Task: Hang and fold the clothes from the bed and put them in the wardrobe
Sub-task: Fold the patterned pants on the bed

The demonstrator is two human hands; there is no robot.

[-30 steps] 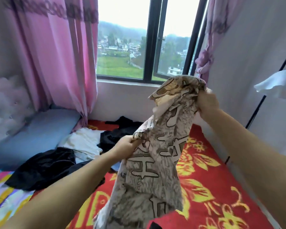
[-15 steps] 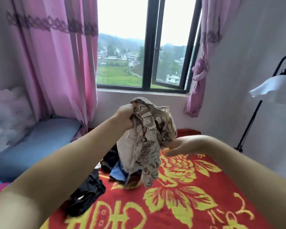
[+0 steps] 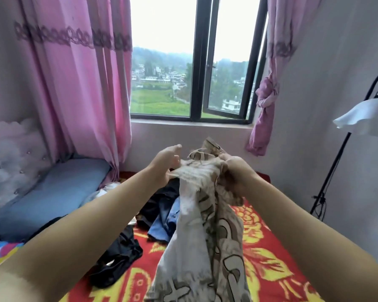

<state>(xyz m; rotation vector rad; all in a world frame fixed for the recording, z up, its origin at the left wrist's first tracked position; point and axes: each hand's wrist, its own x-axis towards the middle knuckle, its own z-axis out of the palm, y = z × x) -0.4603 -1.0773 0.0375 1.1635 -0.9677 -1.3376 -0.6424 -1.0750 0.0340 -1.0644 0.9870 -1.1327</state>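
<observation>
Right hand (image 3: 234, 171): clenched round bunched top of patterned garment (image 3: 205, 236), held up so it hung free above the bed (image 3: 271, 258).
Left hand (image 3: 166, 162): fingers spread, touching fabric edge, probably seeking a seam.
Remaining clothes (image 3: 159, 212): heaped below hands.

Patterned garment (image 3: 205, 247) cut off at bottom edge; hides right-hand fingers (image 3: 224, 171). Lamp shade (image 3: 364, 118) cropped at right edge.

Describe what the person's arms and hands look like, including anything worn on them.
Both forearms are bare to the frame's edge: no sleeves, watch or bracelets show. The left hand and right hand wear no gloves or visible rings. One left fingernail looks pale and short.
</observation>
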